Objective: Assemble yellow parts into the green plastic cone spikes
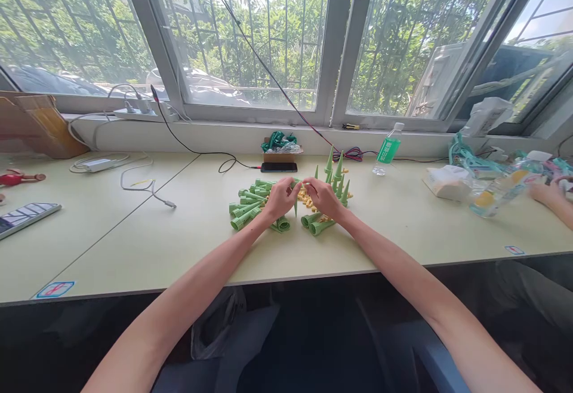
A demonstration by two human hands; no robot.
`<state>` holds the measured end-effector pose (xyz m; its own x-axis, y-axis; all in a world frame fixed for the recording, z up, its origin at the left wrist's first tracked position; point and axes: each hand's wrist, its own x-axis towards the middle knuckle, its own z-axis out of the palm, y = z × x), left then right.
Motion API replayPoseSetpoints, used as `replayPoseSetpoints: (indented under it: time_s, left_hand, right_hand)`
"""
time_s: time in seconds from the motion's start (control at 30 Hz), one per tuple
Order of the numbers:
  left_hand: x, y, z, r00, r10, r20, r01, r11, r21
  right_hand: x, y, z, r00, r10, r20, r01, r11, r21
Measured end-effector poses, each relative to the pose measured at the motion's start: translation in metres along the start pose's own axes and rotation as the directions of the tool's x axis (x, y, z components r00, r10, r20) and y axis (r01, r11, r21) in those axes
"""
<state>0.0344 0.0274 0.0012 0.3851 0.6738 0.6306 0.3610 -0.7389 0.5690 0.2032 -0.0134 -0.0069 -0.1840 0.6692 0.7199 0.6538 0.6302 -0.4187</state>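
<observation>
Wide windows (264,34) are filling the far side, and a pale desk (197,243) is stretching from left to right below them. At the far left, a cardboard box (40,124) is sitting on the desk. A heap of green cones (246,209) is lying just left of the left hand (281,197), many with their hollow ends facing left and near. A cluster of upright cones (339,173) is standing just beyond the right hand (324,197), points up, while two lying cones (317,224) are resting on its near side.

Both hands are hovering close together between these groups. The left fingers are pinching a single cone (295,208), its tip pointing down; the right fingers are closing narrowly just beside it, but whether they are gripping anything is too small to tell.

Farther right, a green-labelled bottle (388,150) is standing near the windowsill, and a tissue pack (446,183) is lying beyond it to the right. A dark phone (279,167) is lying on the far side of the hands. Small yellow pieces (305,200) are lying scattered between the hands and around the upright cones.
</observation>
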Motion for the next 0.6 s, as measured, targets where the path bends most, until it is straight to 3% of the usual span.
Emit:
replayPoseSetpoints:
  time_s: [0.6]
  left_hand:
    - [0.0007, 0.0034, -0.0013, 0.999, -0.033, -0.002, 0.033, 0.999, 0.022]
  right_hand:
    - [0.0003, 0.0036, 0.0033, 0.999, -0.04, 0.014, 0.04, 0.999, -0.007]
